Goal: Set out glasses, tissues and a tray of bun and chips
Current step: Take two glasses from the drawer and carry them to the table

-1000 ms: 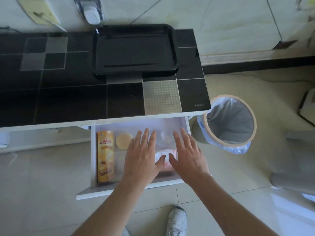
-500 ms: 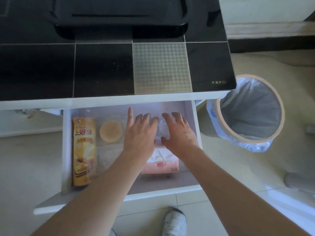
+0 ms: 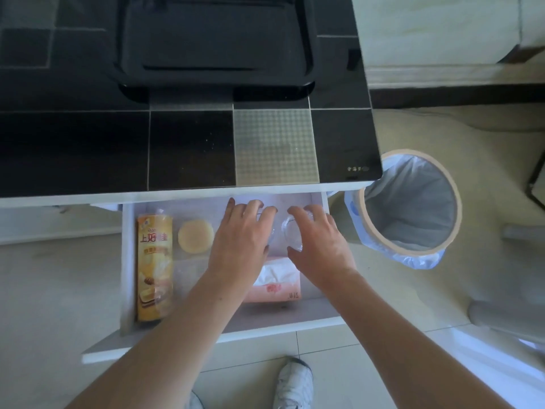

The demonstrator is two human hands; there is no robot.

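Both hands deep in the open drawer (image 3: 126, 261), at its far end just under the edge of the black tiled tabletop (image 3: 188, 149). Right hand (image 3: 320, 240) curled round a clear glass (image 3: 293, 233): fingers arched over the far rim, thumb hooked under the near side, the glass's mouth showing between them. Left hand (image 3: 240, 237) just beside it, fingers bent over a second glass (image 3: 269, 230), only a sliver of clear wall visible at the fingertips; whether actually gripped or merely covered, impossible to tell. Pink tissue pack (image 3: 277, 286) lying flat directly nearer than both hands, partly under the left wrist, untouched. Round pale bun (image 3: 195, 236) left of the left hand, apart from it; yellow chips can (image 3: 154, 267) lying lengthwise along the drawer's left wall. Black tray (image 3: 215, 45) sitting on the tabletop, far from the hands. Lined waste bin (image 3: 410, 208) on the floor to the right of the drawer; white shoe (image 3: 295, 383) below. Compared with half a second back: both hands a little further into the drawer, right fingers now wrapped tighter on the glass instead of just reaching over it, left index no longer stretched straight, view pulled back to show more of the tray.
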